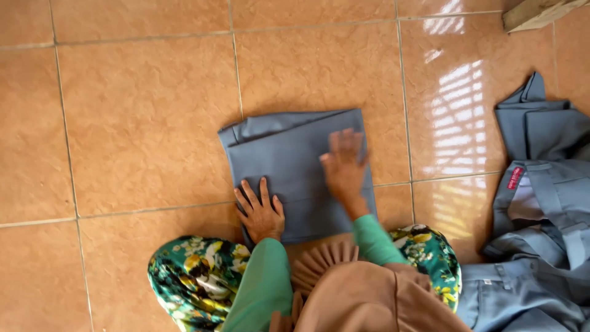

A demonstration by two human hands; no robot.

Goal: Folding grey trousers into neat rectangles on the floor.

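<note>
Both hands lie flat with fingers spread on a folded grey cloth (289, 160), pinching nothing: the left hand (260, 212) presses its near left corner while the right hand (344, 167), a bit blurred, sits on its right half. The cloth is a neat, smooth rectangle with a thicker fold along the top, lying on the floor right in front of the person's knees. The glossy orange tile floor (141, 117) catches window light, and a heap of grey clothes (541, 203) sits off to the right.

Glossy orange-tan tile floor (141, 117), pale grout lines, slatted window light reflection (458, 117) upper rt, wooden block corner (536, 12) top rt
</note>
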